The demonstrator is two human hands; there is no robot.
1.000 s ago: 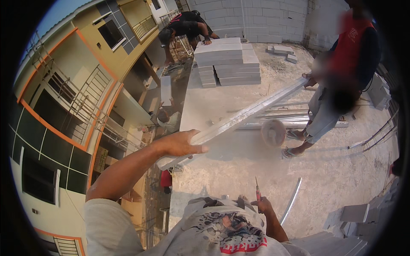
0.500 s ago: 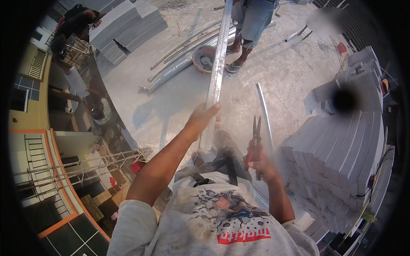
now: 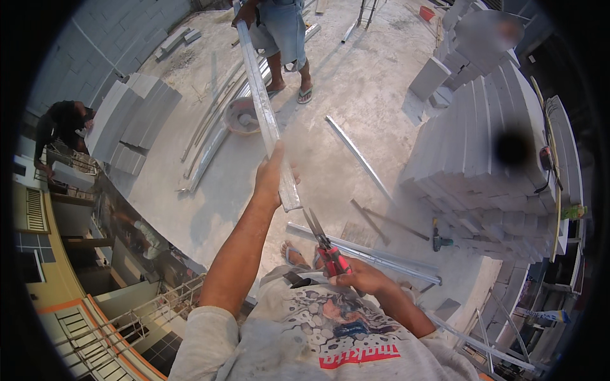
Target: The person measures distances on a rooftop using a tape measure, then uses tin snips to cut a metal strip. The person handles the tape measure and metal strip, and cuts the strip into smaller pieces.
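Note:
My left hand (image 3: 270,181) is wrapped round a long silvery metal profile (image 3: 257,89) near its near end. The profile slants up and away to the left, where a co-worker's hand (image 3: 245,13) is on its far part. In my right hand (image 3: 359,277), close to my body, are tin snips (image 3: 332,257) with red handles. Their dark blades point up and left, parted slightly, just below and right of the profile's near end. A gap shows between blades and metal.
Light grey blocks (image 3: 470,146) are stacked at the right, with a cordless drill (image 3: 440,240) on the ground beside them. More metal profiles (image 3: 365,254) lie near my feet. A bucket (image 3: 243,116) stands by the co-worker's legs (image 3: 305,73). Another person (image 3: 57,130) works at the far left.
The snips have come left and inward, toward the profile's near end, which has lifted clear of my legs. My view has turned right, so the surroundings sit further left.

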